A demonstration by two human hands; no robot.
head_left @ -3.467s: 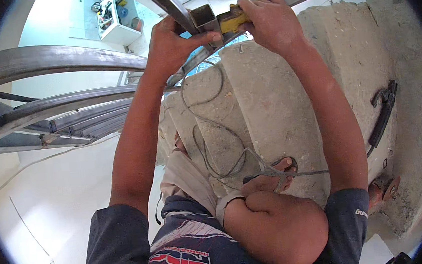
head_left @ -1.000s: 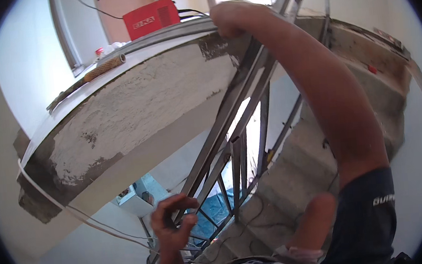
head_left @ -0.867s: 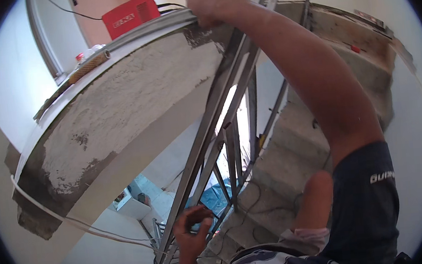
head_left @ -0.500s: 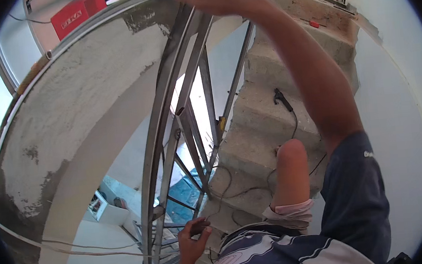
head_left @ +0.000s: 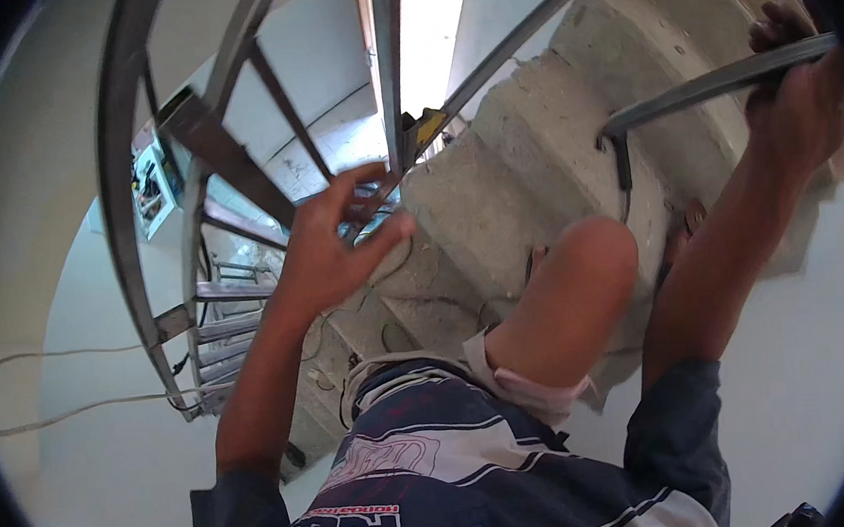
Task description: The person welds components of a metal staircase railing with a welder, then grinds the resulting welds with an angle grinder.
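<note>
My left hand [head_left: 330, 246] is at the railing's uprights, fingers curled but apart, with nothing visibly held; its fingertips are near a dark steel upright [head_left: 391, 75]. At the far right my right hand [head_left: 796, 115] holds a long flat steel bar [head_left: 693, 89], which slants down leftward over the steps. A yellow-and-black tool [head_left: 430, 127] sits where an upright meets the sloping rail, beyond my left hand. A black welding electrode holder [head_left: 623, 166] lies on a step beside the bar's far end, its cable running downward.
Curved steel railing [head_left: 120, 200] rises on my left. Concrete stairs [head_left: 463, 210] descend around my bent knee, with cables lying across them. Down below are a white open box of tools [head_left: 153, 192] and a bright doorway [head_left: 426, 17]. Pale cords cross at the lower left.
The view has swung from the landing and red machine down to the stairs. My right hand has come rightward from the landing edge with a bar; my left hand has risen to the railing.
</note>
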